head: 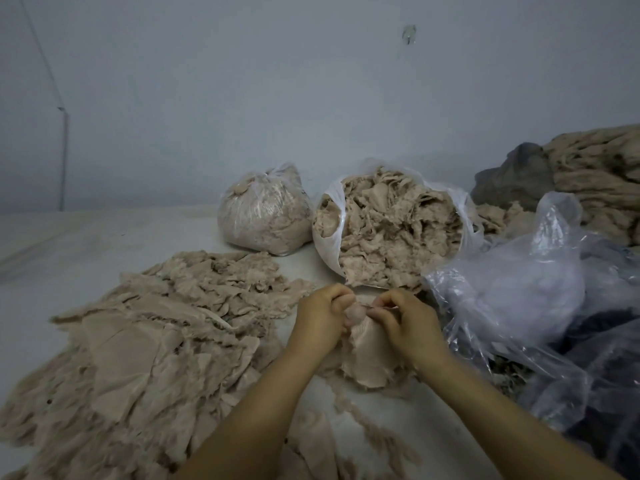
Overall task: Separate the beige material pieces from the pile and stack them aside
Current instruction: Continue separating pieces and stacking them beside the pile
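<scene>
My left hand (320, 315) and my right hand (403, 317) meet in front of me, each pinching the top of one beige material piece (369, 355) that hangs down between them onto the white surface. To the left spreads a wide flat stack of beige pieces (149, 344). Behind my hands an open plastic bag (391, 226) lies on its side, stuffed with tangled beige pieces. The pinched edge is partly hidden by my fingers.
A tied clear bag of beige material (263, 213) stands at the back, against the wall. Crumpled clear plastic (530, 282) fills the right side over dark cloth (602, 341). A beige heap (602, 174) lies far right. Loose scraps (377, 441) lie near my forearms.
</scene>
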